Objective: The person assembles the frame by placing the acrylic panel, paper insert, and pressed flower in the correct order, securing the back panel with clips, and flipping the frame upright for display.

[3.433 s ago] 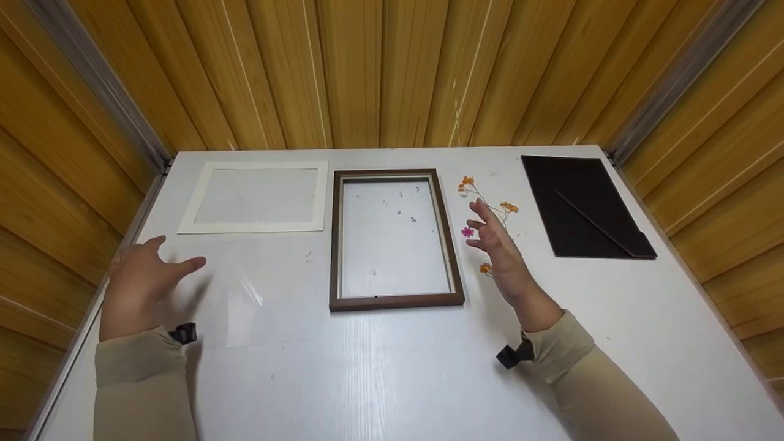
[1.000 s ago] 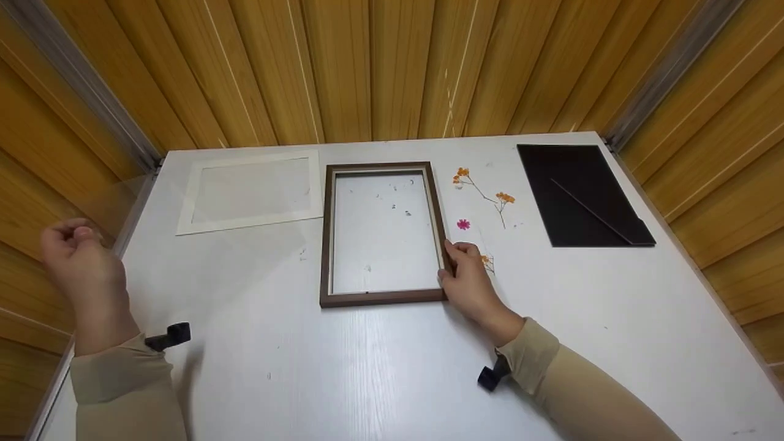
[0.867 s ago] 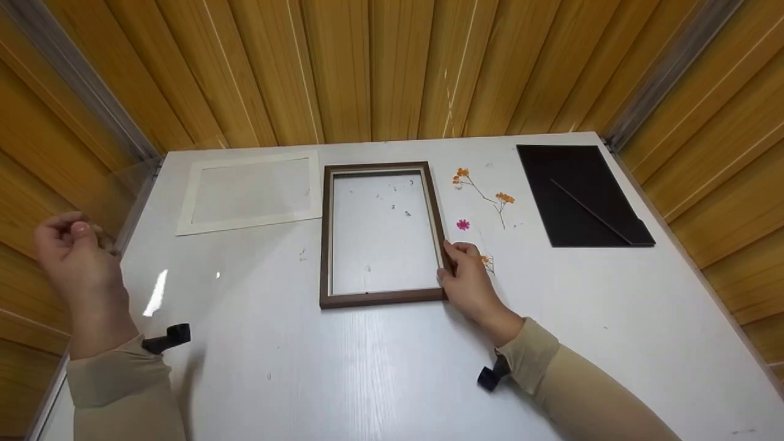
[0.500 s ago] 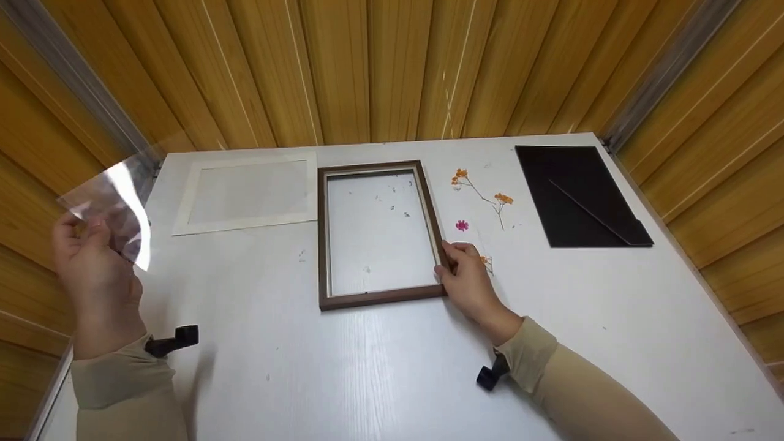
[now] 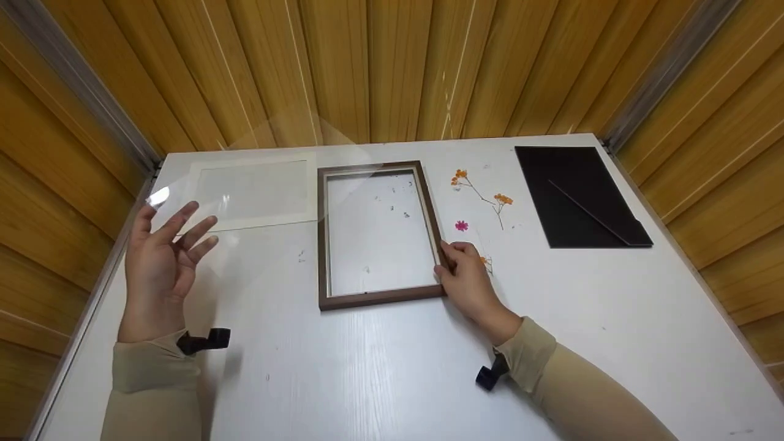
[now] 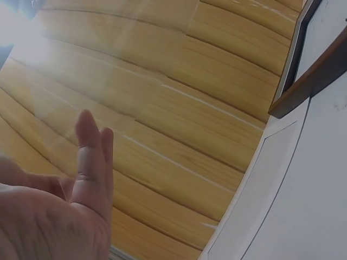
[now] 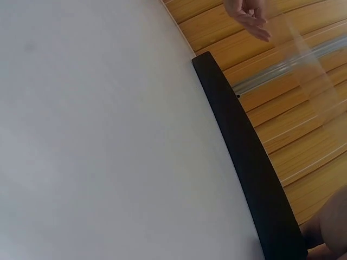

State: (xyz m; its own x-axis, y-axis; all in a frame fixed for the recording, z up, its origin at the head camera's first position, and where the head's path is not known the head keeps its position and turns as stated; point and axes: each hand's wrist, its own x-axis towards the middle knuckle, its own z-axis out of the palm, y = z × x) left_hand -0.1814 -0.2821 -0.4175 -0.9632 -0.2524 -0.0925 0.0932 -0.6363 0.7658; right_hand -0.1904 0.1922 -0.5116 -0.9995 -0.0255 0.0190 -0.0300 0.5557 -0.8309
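My left hand [image 5: 162, 263] is raised over the table's left side, holding a clear plastic sheet [image 5: 275, 138] near its corner between thumb and finger, with the other fingers spread. The tilted sheet overlaps the white mat [image 5: 254, 225] and the frame's upper left in the head view. Its faint edge also shows in the right wrist view, beyond the frame's dark side [image 7: 244, 151]. My right hand [image 5: 471, 285] grips the lower right side of a brown picture frame [image 5: 380, 298], thumb on top. The frame lies on the table, with bare white tabletop visible through its opening.
Right of the frame lie dried orange flowers [image 5: 503, 199] and a pink flower [image 5: 461, 226]; another orange one is partly behind my right hand. A black backing board [image 5: 576, 202] with a stand lies farther right. Wood-look walls [image 5: 392, 67] enclose the white table [image 5: 380, 367].
My right hand has taken hold of the frame, which has turned slightly. My left hand has lifted the clear sheet off the table and swung it rightward over the mat.
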